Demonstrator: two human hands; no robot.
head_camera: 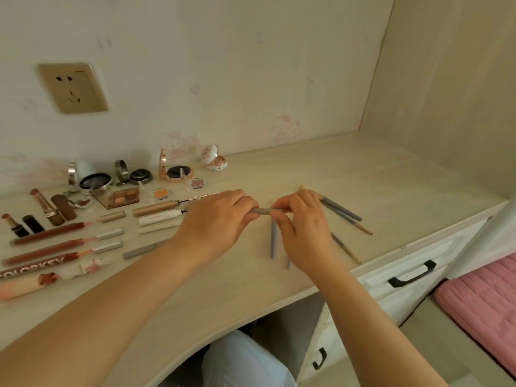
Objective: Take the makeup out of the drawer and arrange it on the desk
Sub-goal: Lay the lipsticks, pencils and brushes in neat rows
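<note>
Arranging step in hand: left hand point(220, 216) and right hand point(300, 219) each held a grip on one grey pencil point(262, 211) above the tabletop point(363, 174) — next, judged, laying it beside the other pencils point(342, 209).

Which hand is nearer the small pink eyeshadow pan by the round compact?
Left. The left hand is just right of and in front of the pink eyeshadow pan; the right hand is further right.

"COLORKEY" in white letters on dark red lip gloss tube point(30, 268)
</note>
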